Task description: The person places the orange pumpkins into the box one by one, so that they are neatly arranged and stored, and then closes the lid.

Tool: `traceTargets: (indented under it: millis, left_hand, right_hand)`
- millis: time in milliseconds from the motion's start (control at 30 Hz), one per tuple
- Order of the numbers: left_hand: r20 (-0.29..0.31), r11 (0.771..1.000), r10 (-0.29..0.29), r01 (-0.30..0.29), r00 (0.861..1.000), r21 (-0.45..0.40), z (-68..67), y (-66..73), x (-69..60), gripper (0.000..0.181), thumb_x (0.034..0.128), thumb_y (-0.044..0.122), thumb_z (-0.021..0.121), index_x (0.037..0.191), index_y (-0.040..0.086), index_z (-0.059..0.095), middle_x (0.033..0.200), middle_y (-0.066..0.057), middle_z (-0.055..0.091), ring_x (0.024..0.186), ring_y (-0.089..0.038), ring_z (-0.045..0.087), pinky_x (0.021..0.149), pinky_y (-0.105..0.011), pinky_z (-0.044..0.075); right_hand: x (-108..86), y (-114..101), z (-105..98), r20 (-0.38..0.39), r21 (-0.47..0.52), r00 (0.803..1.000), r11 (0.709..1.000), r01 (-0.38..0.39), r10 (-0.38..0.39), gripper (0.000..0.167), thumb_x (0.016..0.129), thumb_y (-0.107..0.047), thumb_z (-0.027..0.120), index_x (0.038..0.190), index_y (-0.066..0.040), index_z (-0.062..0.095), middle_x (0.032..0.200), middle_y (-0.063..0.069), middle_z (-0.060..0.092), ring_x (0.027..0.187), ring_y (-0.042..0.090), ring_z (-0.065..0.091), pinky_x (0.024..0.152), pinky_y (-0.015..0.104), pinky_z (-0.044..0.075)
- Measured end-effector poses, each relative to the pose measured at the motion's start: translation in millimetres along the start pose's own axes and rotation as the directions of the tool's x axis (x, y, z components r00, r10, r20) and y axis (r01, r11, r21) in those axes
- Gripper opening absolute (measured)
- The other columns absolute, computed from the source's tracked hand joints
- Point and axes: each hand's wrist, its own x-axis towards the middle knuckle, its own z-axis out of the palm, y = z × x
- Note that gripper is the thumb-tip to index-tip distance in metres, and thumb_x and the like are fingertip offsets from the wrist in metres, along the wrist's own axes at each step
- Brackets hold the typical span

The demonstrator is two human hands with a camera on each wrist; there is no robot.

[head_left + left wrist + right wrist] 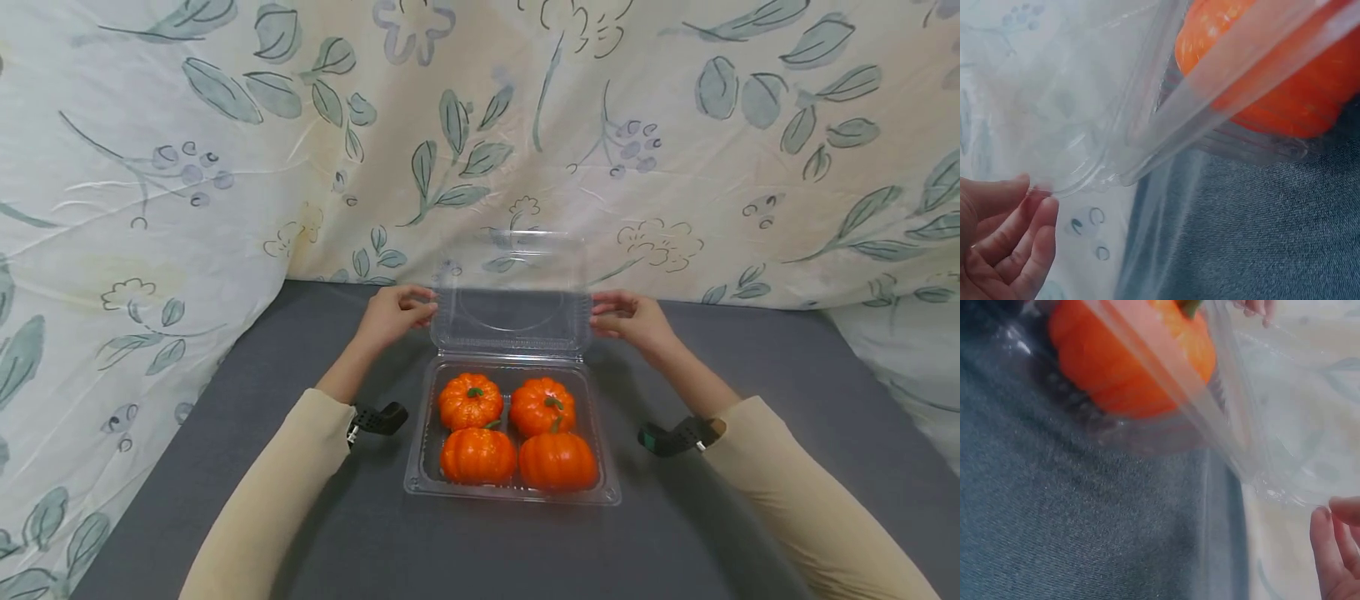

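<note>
A clear plastic clamshell container (512, 493) lies on the dark table with its transparent lid (513, 312) raised upright at the back. Several small orange pumpkins (477, 456) with green stems sit inside the base, in two rows. At the lid's left edge my left hand (395, 315) pinches the rim between thumb and fingers; the left wrist view shows this hand (1013, 234) on the lid's corner. My right hand (632, 320) pinches the opposite edge, and in the right wrist view its thumb and fingertips (1321, 515) meet at the lid's corner.
A grey-blue cloth covers the table (337, 525). Behind it hangs a pale curtain (480, 150) printed with leaves and flowers, close behind the lid. Black straps with wrist cameras (380, 418) sit on both wrists.
</note>
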Motion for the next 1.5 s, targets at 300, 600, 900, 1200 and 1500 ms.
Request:
traceTargets:
  millis: [300, 600, 900, 1200, 1500]
  left_hand:
    - [-0.018, 0.965, 0.191, -0.185, 0.981, 0.186, -13.2, 11.5, -28.4, 0.019, 0.0875, 0.023, 0.065, 0.101, 0.009, 0.066, 0.091, -0.009, 0.070, 0.078, -0.022, 0.065, 0.067, -0.034, 0.051]
    - [0.011, 0.863, 0.418, -0.401, 0.908, 0.308, -18.0, 14.1, -68.5, 0.005, 0.0841, 0.016, 0.068, 0.088, 0.013, 0.068, 0.082, -0.001, 0.069, 0.072, -0.014, 0.065, 0.066, -0.033, 0.053]
    - [0.060, 0.810, 0.453, -0.439, 0.889, 0.390, -14.5, 0.6, -107.1, 0.020, 0.0906, 0.009, 0.057, 0.107, 0.005, 0.067, 0.100, -0.007, 0.069, 0.086, -0.019, 0.066, 0.074, -0.038, 0.053]
    - [0.183, 0.854, 0.301, -0.350, 0.936, 0.386, -7.2, -5.9, -142.5, 0.032, 0.0994, 0.026, 0.043, 0.126, 0.016, 0.056, 0.124, -0.001, 0.059, 0.110, -0.019, 0.057, 0.091, -0.043, 0.045]
    - [0.248, 0.829, 0.268, -0.354, 0.931, 0.433, 4.9, -8.9, -168.8, 0.042, 0.0930, 0.038, 0.054, 0.126, 0.012, 0.056, 0.121, -0.005, 0.060, 0.100, -0.021, 0.062, 0.084, -0.041, 0.049]
  right_hand:
    - [-27.0, -13, 2, -0.019, 0.050, 0.997, 0.995, 0.081, -0.080, 0.053, 0.094, -0.036, 0.051, 0.118, 0.011, 0.048, 0.096, 0.001, 0.061, 0.086, 0.008, 0.063, 0.076, 0.026, 0.053]
    - [-71.8, -26, 4, 0.029, -0.060, 0.997, 0.996, 0.072, -0.070, 0.071, 0.098, -0.051, 0.022, 0.117, 0.011, 0.051, 0.113, 0.013, 0.064, 0.100, 0.004, 0.060, 0.090, 0.022, 0.045]
    - [-113.9, -15, 8, 0.197, -0.070, 0.970, 0.985, 0.159, -0.143, 0.055, 0.103, -0.035, 0.022, 0.133, 0.010, 0.036, 0.134, 0.030, 0.040, 0.119, 0.015, 0.050, 0.092, 0.014, 0.039]
    - [-145.7, 2, 14, 0.160, -0.173, 0.978, 0.971, 0.164, -0.137, 0.040, 0.099, -0.022, 0.044, 0.132, 0.002, 0.043, 0.132, 0.023, 0.046, 0.112, 0.002, 0.052, 0.089, 0.030, 0.047]
    - [-165.0, 14, 20, 0.306, -0.160, 0.952, 0.985, 0.061, -0.009, 0.058, 0.091, -0.014, 0.057, 0.136, 0.013, 0.030, 0.127, 0.030, 0.048, 0.110, 0.031, 0.056, 0.079, 0.019, 0.048]
